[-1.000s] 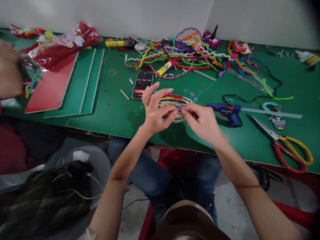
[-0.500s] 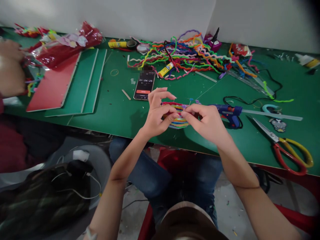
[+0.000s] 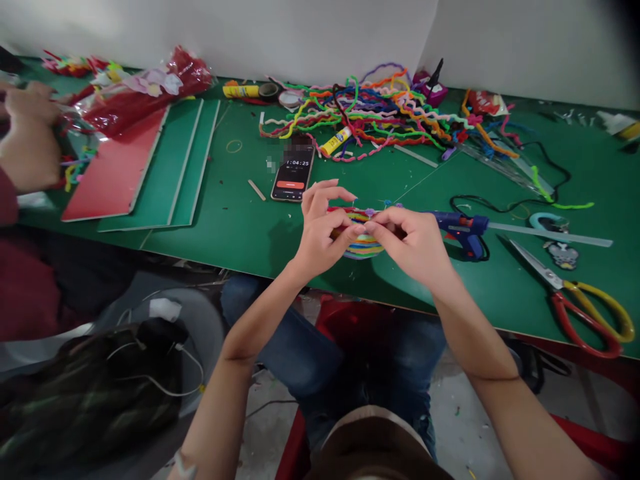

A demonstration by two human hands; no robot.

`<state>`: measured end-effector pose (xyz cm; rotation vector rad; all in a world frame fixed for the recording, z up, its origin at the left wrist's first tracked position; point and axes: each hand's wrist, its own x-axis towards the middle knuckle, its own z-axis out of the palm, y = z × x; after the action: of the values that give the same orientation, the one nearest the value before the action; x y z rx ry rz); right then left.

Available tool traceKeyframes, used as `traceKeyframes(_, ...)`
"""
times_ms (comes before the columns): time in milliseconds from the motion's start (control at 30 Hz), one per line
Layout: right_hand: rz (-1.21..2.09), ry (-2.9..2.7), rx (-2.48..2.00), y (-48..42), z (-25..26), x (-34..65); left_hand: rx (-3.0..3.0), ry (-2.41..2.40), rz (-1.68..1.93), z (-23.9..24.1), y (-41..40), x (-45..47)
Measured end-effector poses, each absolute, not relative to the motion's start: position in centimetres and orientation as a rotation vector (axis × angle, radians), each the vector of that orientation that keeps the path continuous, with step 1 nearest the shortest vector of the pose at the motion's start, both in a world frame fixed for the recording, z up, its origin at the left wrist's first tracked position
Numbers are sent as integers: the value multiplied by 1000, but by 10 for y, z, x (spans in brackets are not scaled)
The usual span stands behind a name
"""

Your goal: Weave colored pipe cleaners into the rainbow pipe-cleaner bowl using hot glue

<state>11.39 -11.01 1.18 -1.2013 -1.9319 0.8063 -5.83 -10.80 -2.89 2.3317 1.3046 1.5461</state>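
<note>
1. The green tabletop (image 3: 240, 233) carries everything; over its near edge, the step in hand looks like close fingertip work, pressing or fixing a small part.
2. A tangle of fuzzy stems (image 3: 370, 110) lies along the back, beyond both hands and apart from them.
3. The scissors (image 3: 556, 281) lie on the right, blades toward the hands, touched by neither; the glue gun (image 3: 465, 230), a stick in its rear, lies nearer, just beside the right hand.
4. The left hand (image 3: 320, 227) holds the striped piece in a narrow pinch of thumb and index, its other fingers raised and spread.
5. The right hand (image 3: 415, 243) pinches the same piece, also narrowly, its other fingers curled; the thumb tips almost meet.
6. The striped piece (image 3: 363, 250) is between the hands, nearer the person than the phone (image 3: 293, 173) and left of the gun; I cannot tell whether it touches the tabletop.
7. A purple bit (image 3: 369, 213) shows at its far side. What exactly is between the fingertips is hidden; the next move seems to call for steady, light pressure without crushing the stripes.
</note>
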Motion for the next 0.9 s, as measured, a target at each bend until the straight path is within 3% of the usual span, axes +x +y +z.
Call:
traceKeyframes(533,965,-1802,-1183,-110,6,119,2397,1116,1384,-23,-108,-63)
traceKeyframes(900,465,-1831,-1237,-136,-9,159,2278,1145,1530,-27,-104,-64)
